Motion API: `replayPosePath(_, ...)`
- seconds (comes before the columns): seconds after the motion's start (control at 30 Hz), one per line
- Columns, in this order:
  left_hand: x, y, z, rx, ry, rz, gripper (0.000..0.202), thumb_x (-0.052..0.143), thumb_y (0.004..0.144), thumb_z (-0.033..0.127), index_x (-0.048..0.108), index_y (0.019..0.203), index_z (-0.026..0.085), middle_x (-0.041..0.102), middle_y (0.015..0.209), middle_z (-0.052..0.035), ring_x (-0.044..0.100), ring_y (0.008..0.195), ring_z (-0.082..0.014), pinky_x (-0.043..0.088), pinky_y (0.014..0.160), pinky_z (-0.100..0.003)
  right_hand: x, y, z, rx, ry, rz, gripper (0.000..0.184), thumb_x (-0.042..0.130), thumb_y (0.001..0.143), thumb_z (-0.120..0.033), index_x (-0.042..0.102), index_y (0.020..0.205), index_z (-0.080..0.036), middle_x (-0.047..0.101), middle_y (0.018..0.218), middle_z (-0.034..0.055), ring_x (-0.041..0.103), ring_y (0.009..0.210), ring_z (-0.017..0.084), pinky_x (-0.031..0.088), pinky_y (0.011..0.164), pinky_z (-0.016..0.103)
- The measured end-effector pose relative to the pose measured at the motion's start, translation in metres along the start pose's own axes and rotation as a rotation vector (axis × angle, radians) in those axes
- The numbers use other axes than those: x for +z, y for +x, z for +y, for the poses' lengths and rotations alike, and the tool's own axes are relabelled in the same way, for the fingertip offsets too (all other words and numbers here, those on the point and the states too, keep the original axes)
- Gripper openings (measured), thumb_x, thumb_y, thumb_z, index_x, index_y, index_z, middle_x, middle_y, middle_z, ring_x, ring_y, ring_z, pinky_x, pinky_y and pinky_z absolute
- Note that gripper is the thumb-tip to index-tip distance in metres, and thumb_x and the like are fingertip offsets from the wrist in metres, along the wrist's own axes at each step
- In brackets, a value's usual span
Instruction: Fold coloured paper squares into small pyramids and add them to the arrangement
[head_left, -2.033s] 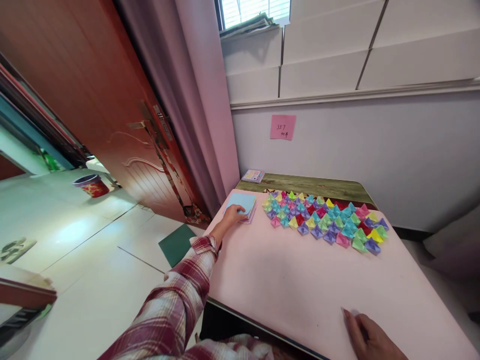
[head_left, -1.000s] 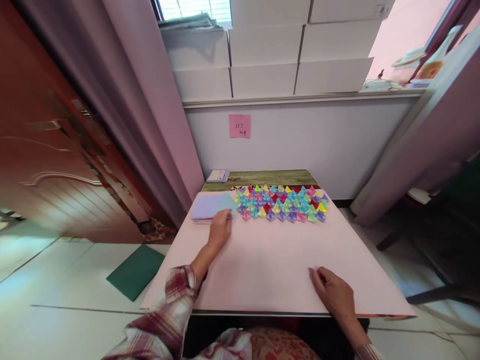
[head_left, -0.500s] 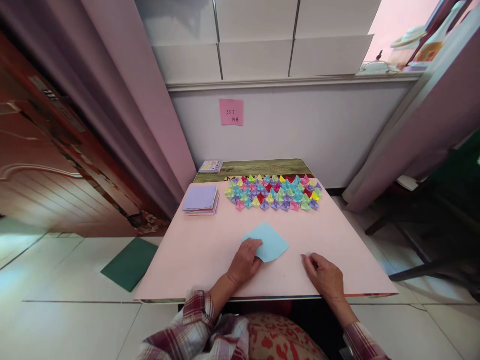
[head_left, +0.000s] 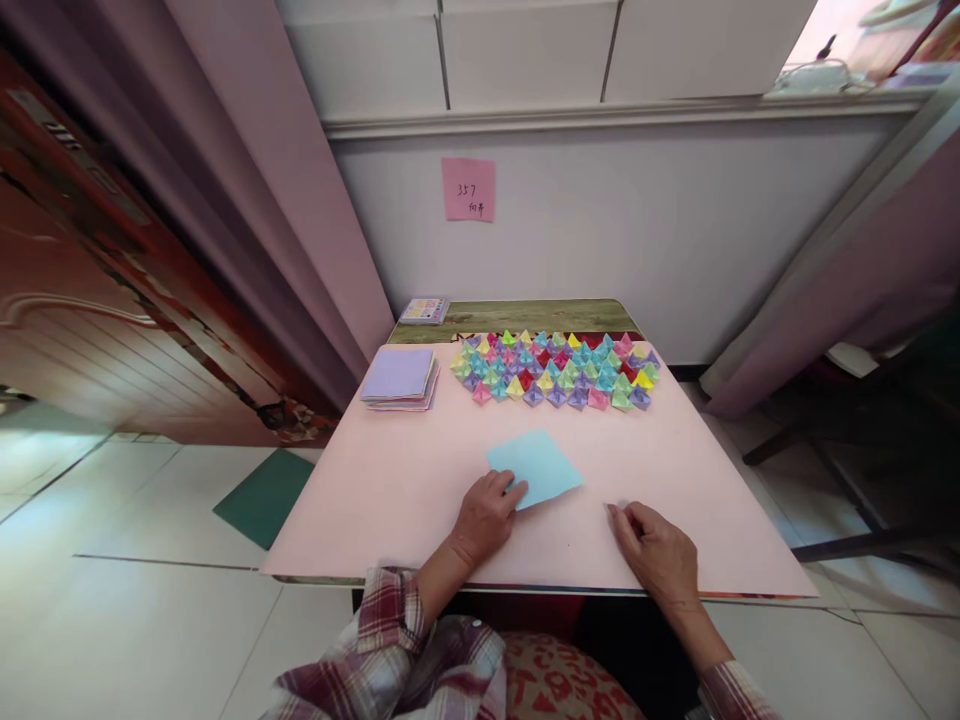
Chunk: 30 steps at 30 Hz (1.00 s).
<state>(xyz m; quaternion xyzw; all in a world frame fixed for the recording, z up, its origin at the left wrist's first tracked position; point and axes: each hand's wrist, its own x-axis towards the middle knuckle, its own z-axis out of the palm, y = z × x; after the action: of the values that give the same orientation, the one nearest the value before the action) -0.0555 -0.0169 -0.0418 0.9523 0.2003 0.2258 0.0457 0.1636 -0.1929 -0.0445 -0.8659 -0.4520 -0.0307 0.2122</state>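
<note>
My left hand [head_left: 486,512] has its fingers curled over the lower left edge of a light blue square of paper [head_left: 541,465], pinching it. The sheet looks unfolded, and its right corner points toward the table's right side. To the right of the paper, apart from it, my right hand [head_left: 654,548] rests near the front edge of the table. Its fingers are curled in, the thumb points forward, and nothing shows in it. Beyond the sheet stand rows of small folded paper pieces [head_left: 556,378] in many colours.
A stack of coloured paper squares [head_left: 399,376], lilac on top, lies at the left of the pink-covered table [head_left: 375,490]. Behind it is a small printed pack [head_left: 425,311]. A pink note [head_left: 469,189] is stuck on the wall. A green sheet [head_left: 264,497] lies on the floor.
The camera view has tilted down slightly. The blue paper has turned a little under my left hand, whose fingers now lie over its edge. My right hand has barely moved.
</note>
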Motion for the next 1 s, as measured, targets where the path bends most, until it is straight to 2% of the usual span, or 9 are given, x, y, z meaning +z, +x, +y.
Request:
replayPosePath(0.1,0.001,-0.003,-0.003,0.085,-0.054,0.052,0.051,0.049,0.07,0.0,0.061,0.116,0.019,0.062,0.112,-0.0114,0.058,0.098,-0.0237,0.052,0.084,-0.038,-0.001,-0.001,0.004,-0.024,0.12,-0.009,0.038,0.05,0.09,-0.055,0.061,0.072,-0.023,0.058,0.06,-0.003,0.054,0.053,0.013,0.034,0.051,0.023)
replayPosePath(0.17,0.001,-0.004,-0.005,0.118,-0.103,0.077,0.054,0.048,0.069,0.0,0.06,0.118,0.019,0.063,0.115,-0.011,0.058,0.101,-0.023,0.052,0.086,-0.038,-0.004,-0.002,0.007,-0.068,0.238,-0.032,0.037,0.055,0.087,-0.058,0.065,0.095,-0.023,0.061,0.068,-0.0029,0.054,0.053,0.012,0.041,0.053,0.022)
replayPosePath(0.27,-0.001,-0.004,-0.005,0.13,-0.158,0.081,0.055,0.047,0.067,0.0,0.061,0.117,0.019,0.064,0.113,-0.0101,0.059,0.1,-0.0225,0.052,0.085,-0.038,-0.011,-0.002,0.007,-0.203,0.287,-0.11,0.066,0.064,0.077,-0.064,0.053,0.128,-0.023,0.066,0.092,0.0016,0.056,0.056,0.012,0.048,0.055,0.024)
replayPosePath(0.4,-0.004,-0.003,-0.005,0.171,-0.2,0.082,0.054,0.048,0.068,0.003,0.061,0.117,0.019,0.067,0.109,-0.0082,0.059,0.095,-0.0229,0.053,0.083,-0.039,-0.015,-0.002,-0.01,-0.379,0.194,-0.106,0.083,0.069,0.073,-0.063,0.042,0.14,-0.023,0.055,0.132,0.0112,0.062,0.103,0.026,0.055,0.077,0.032)
replayPosePath(0.47,-0.007,-0.004,-0.003,0.199,-0.217,0.072,0.053,0.049,0.068,0.004,0.061,0.117,0.019,0.067,0.107,-0.0077,0.059,0.09,-0.0224,0.053,0.08,-0.038,-0.011,-0.002,-0.02,-0.453,0.165,-0.128,0.076,0.067,0.078,-0.057,0.042,0.141,-0.024,0.051,0.138,0.0117,0.059,0.112,0.027,0.055,0.081,0.034)
replayPosePath(0.53,-0.01,-0.008,-0.001,0.208,-0.245,0.049,0.052,0.05,0.067,0.005,0.062,0.115,0.02,0.068,0.106,-0.0072,0.058,0.088,-0.0218,0.053,0.078,-0.037,-0.003,-0.003,-0.025,-0.525,0.147,-0.121,0.055,0.062,0.085,-0.043,0.05,0.135,-0.025,0.054,0.135,0.0105,0.061,0.11,0.025,0.054,0.086,0.034)
replayPosePath(0.67,-0.015,-0.016,0.006,0.099,-0.266,-0.008,0.05,0.05,0.068,0.004,0.062,0.113,0.02,0.065,0.109,-0.0075,0.056,0.09,-0.0214,0.052,0.078,-0.036,0.009,-0.007,-0.023,-0.532,0.142,-0.107,0.037,0.051,0.086,-0.016,0.064,0.12,-0.026,0.065,0.121,0.006,0.063,0.106,0.021,0.052,0.086,0.031)
replayPosePath(0.8,-0.014,-0.017,0.008,-0.071,-0.234,-0.051,0.051,0.05,0.07,0.005,0.061,0.117,0.02,0.062,0.109,-0.0091,0.056,0.095,-0.0221,0.051,0.082,-0.036,0.01,-0.007,-0.018,-0.415,0.197,-0.183,0.034,0.05,0.086,-0.017,0.069,0.113,-0.028,0.066,0.119,0.0033,0.063,0.106,0.021,0.051,0.086,0.03)
replayPosePath(1.0,-0.009,-0.015,0.006,-0.039,-0.245,-0.055,0.045,0.048,0.07,0.001,0.067,0.104,0.024,0.061,0.099,-0.0059,0.056,0.088,-0.0186,0.049,0.076,-0.031,0.007,0.009,-0.02,-0.209,0.333,-0.264,0.04,0.057,0.079,-0.02,0.067,0.117,-0.029,0.066,0.116,0.0031,0.065,0.087,0.019,0.051,0.066,0.026)
